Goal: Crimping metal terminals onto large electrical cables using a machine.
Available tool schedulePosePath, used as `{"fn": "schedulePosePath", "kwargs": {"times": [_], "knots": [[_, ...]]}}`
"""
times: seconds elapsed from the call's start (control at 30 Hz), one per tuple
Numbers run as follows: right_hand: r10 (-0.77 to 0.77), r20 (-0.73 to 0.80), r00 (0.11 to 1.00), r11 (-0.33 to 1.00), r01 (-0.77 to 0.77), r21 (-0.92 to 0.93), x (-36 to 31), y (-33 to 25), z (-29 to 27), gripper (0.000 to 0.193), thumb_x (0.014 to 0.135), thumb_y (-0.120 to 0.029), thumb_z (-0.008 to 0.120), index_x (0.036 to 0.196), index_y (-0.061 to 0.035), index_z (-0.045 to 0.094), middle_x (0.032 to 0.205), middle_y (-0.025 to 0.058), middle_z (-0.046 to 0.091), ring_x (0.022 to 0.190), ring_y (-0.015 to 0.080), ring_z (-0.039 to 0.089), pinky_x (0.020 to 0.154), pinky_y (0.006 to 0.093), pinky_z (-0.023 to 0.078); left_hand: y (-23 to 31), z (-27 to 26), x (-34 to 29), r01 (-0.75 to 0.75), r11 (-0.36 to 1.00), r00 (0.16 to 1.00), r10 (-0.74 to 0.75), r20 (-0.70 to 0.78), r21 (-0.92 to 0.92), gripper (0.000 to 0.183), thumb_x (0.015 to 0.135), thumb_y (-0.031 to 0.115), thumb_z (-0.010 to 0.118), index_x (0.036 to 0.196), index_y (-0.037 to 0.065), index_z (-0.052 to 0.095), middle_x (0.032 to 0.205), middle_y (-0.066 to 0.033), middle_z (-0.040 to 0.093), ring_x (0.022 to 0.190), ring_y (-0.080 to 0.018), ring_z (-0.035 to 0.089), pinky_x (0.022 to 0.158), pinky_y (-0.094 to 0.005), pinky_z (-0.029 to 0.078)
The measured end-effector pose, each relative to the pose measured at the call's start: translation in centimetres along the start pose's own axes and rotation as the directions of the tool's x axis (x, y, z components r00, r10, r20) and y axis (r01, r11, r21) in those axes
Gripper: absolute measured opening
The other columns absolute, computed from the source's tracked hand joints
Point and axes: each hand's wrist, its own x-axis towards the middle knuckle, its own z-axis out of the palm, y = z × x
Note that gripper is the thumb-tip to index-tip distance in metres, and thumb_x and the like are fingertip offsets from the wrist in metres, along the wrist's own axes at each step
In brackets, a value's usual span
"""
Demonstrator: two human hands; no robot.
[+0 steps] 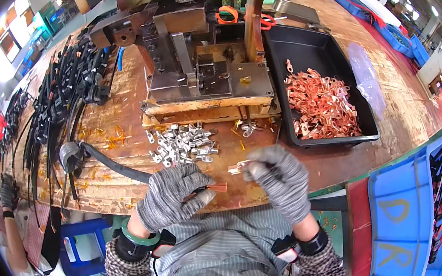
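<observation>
My left hand (172,195), in a grey knit glove, is closed round a black cable (118,165) near its stripped end. Bare copper strands (219,187) stick out from the fingers toward the right. My right hand (279,181), gloved alike, pinches a copper cable lug (238,167) between thumb and fingertips, a short gap away from the strands. Just beyond the left hand lies a loose heap of silver cable lugs (181,143) on the wooden bench. Farther right, copper lugs (324,104) are piled in a black tray (310,44).
A heavy metal press (206,75) stands behind the silver lugs. Bundled black cables (64,86) cover the bench's left side. Orange-handled scissors (227,15) lie behind the press. At right stands a blue bin (402,215) with cables. Another person's gloved hand (8,192) shows at far left.
</observation>
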Motion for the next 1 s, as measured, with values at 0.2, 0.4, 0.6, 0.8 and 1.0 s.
{"fn": "schedulePosePath", "kwargs": {"times": [0.2, 0.4, 0.6, 0.8, 1.0], "knots": [[0.129, 0.032, 0.991, 0.971, -0.133, 0.200, -0.9, 1.2, 1.5, 0.011, 0.082, 0.001, 0.056, 0.092, -0.0014, 0.059, 0.085, 0.0031, 0.058, 0.077, 0.0100, 0.059, 0.071, 0.0230, 0.049, -0.2, 0.0, -0.3, -0.051, 0.997, 0.997, 0.048, -0.058, -0.050, 0.020, 0.074, 0.019, 0.064, 0.092, 0.011, 0.061, 0.075, -0.0075, 0.053, 0.065, -0.0255, 0.053, 0.056, -0.0353, 0.043], [0.076, 0.078, 0.994, 0.968, -0.092, 0.235, -1.4, 1.7, 1.5, 0.011, 0.083, 0.000, 0.055, 0.094, -0.0013, 0.058, 0.084, 0.0046, 0.060, 0.079, 0.0119, 0.060, 0.072, 0.0233, 0.050, 0.0, -0.2, -0.3, -0.038, 0.997, 0.997, 0.034, -0.065, -0.061, 0.020, 0.072, 0.018, 0.067, 0.087, 0.007, 0.061, 0.072, -0.0090, 0.052, 0.064, -0.0258, 0.054, 0.056, -0.0338, 0.042], [0.330, 0.158, 0.930, 0.840, -0.366, 0.400, -2.0, 0.6, 1.8, 0.012, 0.084, -0.003, 0.055, 0.096, -0.0009, 0.056, 0.088, 0.0068, 0.061, 0.079, 0.0129, 0.061, 0.070, 0.0253, 0.052, -0.2, -0.1, -0.1, -0.035, 0.997, 0.997, 0.030, -0.070, -0.069, 0.020, 0.072, 0.018, 0.067, 0.088, 0.006, 0.061, 0.071, -0.0085, 0.053, 0.064, -0.0251, 0.055, 0.056, -0.0334, 0.043], [0.330, 0.227, 0.916, 0.864, -0.390, 0.318, -1.7, 0.5, 1.0, 0.016, 0.083, -0.003, 0.055, 0.100, -0.0007, 0.058, 0.088, 0.0063, 0.061, 0.079, 0.0134, 0.062, 0.069, 0.0260, 0.053, -0.4, 0.0, 0.1, -0.008, 0.995, 0.999, 0.005, -0.032, -0.095, 0.020, 0.073, 0.018, 0.066, 0.088, 0.005, 0.061, 0.072, -0.0087, 0.055, 0.066, -0.0254, 0.056, 0.058, -0.0329, 0.044], [0.171, 0.301, 0.938, 0.977, -0.201, 0.071, -1.5, 0.4, 1.3, 0.019, 0.080, -0.009, 0.062, 0.098, -0.0033, 0.060, 0.086, 0.0045, 0.062, 0.078, 0.0122, 0.060, 0.071, 0.0252, 0.048, -0.8, -0.5, -0.1, 0.048, 0.987, 0.998, -0.041, 0.047, -0.151, 0.024, 0.076, 0.022, 0.063, 0.095, 0.008, 0.061, 0.078, -0.0098, 0.056, 0.071, -0.0268, 0.056, 0.062, -0.0345, 0.044]]}}
